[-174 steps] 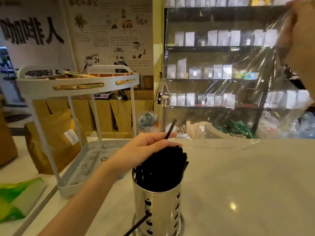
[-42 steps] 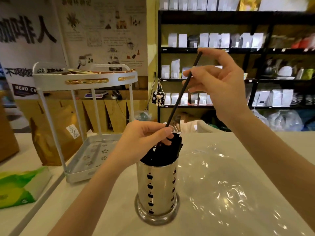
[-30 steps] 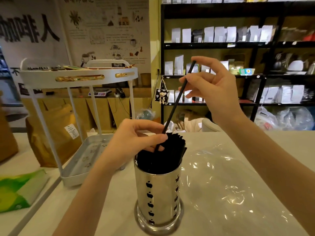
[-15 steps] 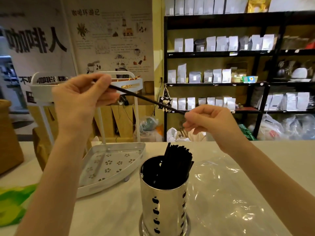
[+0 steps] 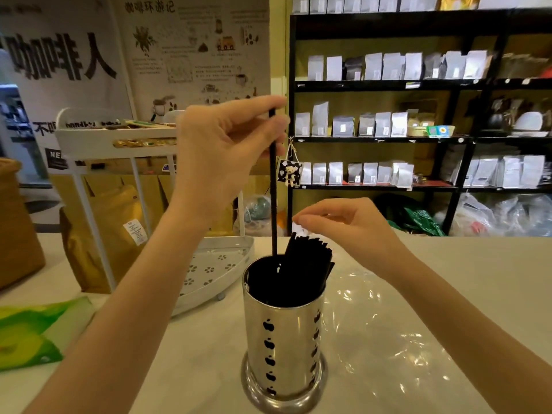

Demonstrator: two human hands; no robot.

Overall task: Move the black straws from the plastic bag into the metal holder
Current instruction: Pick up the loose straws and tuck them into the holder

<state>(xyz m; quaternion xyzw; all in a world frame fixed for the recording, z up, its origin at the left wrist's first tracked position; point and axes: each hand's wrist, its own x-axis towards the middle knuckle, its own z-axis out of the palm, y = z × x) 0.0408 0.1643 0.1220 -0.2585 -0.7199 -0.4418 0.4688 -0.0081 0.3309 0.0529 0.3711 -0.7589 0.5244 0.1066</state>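
The left hand (image 5: 222,150) is raised above the counter, thumb and fingers pinched around the top of a single black straw (image 5: 272,186). That straw hangs nearly upright, and its lower end dips inside the left part of the metal holder (image 5: 283,333). The right hand (image 5: 343,227) hovers just above and to the right of the holder's mouth, fingers curled loosely together over the tips of the bundled black straws (image 5: 304,264); something small and pale shows at its fingertips, but whether it is pinched there cannot be told.

The bundle stands inside the holder, leaning to the right, its tops rising above the rim. The holder is a shiny cylinder with dark apple-shaped cut-outs, standing upright on the pale counter (image 5: 448,279) near the camera. Just to its right, the clear plastic bag (image 5: 388,339) lies flattened and crinkled on the counter under the right forearm.

To the left stands a white two-tier rack (image 5: 119,138), its lower tray close to the holder. A green packet (image 5: 33,333) lies at the near left edge. A brown paper bag (image 5: 110,234) stands behind the rack. Far right, black shelves (image 5: 388,85) hold rows of grey pouches.
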